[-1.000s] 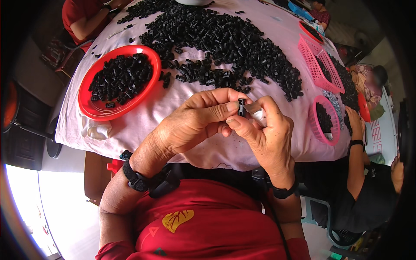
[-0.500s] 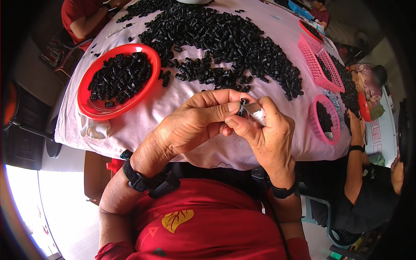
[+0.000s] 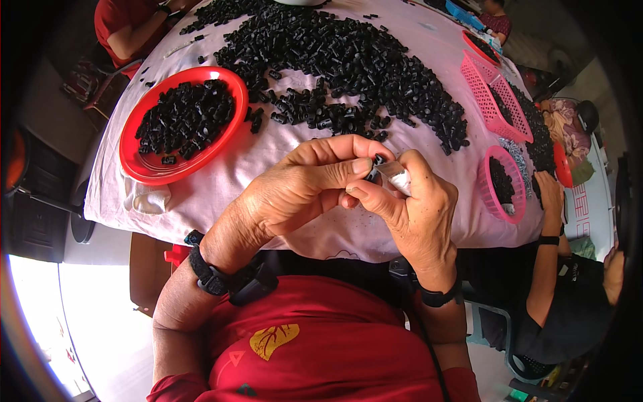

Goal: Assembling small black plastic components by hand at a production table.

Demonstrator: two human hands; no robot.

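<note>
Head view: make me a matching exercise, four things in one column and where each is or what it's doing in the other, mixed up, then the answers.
1. Left hand
2. Right hand
3. Red plate
4. Round pink basket

A. On the table's right side
B. Holding a flat shiny tool
C. On the table's left side
D. Pinching a small black piece

Pairs: 1-D, 2-B, 3-C, 4-A

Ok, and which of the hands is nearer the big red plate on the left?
Left: the left hand is right of the red plate and lower in view; the right hand is farther right.
</note>
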